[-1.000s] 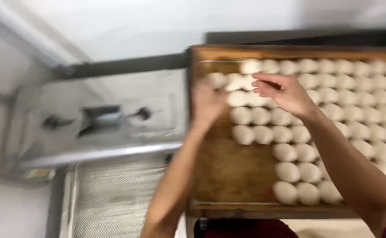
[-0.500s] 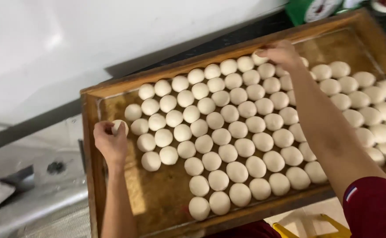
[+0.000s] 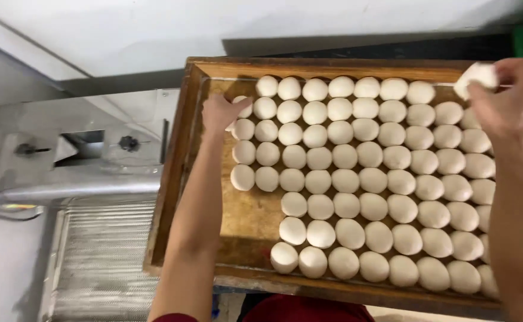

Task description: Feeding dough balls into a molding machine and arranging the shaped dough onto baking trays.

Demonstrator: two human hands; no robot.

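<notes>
Both hands are working dough balls on the wooden tray [image 3: 196, 155].

I'm seeing the left hand [image 3: 219, 112] pressing a dough ball [image 3: 243, 106] at the top-left end of the rows, fingers curled on it, likely nudging it snug against its neighbours so the row is staying tight. The right hand [image 3: 509, 98] is pinching a second dough piece [image 3: 477, 76] clear above the tray's far right corner, gripping it with the fingertips, so it's touching none of the rest. The other dough balls [image 3: 345, 173] are sitting in close touching rows, filling the tray from the right; bare wood is showing along the left edge and lower-left. Outward: a grey metal machine [image 3: 82, 155] is sitting just left of the tray, with a ribbed wire belt [image 3: 103, 256] below it.
</notes>
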